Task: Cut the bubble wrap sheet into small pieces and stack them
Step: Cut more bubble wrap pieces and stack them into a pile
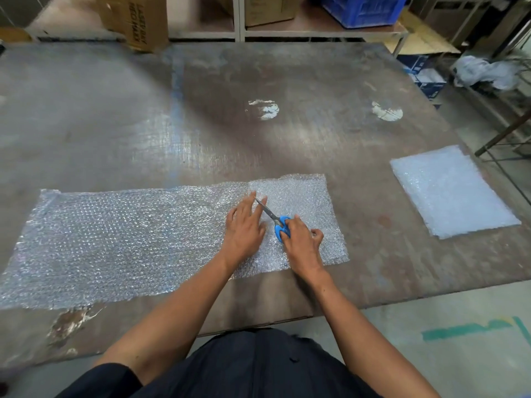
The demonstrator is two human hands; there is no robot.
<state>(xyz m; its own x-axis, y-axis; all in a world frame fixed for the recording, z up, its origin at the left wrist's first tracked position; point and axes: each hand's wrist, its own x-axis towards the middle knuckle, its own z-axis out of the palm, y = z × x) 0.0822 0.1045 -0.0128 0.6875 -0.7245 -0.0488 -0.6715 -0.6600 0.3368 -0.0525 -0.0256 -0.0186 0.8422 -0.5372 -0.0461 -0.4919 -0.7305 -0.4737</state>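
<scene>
A long bubble wrap sheet (120, 242) lies flat across the near part of the brown table (258, 133). My left hand (244, 225) presses flat on the sheet, fingers straight, just left of the cut line. My right hand (301, 242) grips the blue-handled scissors (277, 221), whose blades point away from me between the two hands, partway up the sheet. Right of the scissors lies the sheet's right-hand part (301, 202). A stack of cut bubble wrap pieces (451, 191) sits at the table's right edge.
A cardboard box (138, 21) stands at the table's far edge. Behind it are shelves with another box and a blue crate (362, 10). Two white patches (265, 109) mark the tabletop. To the right are metal frames and a cloth bundle (485, 73).
</scene>
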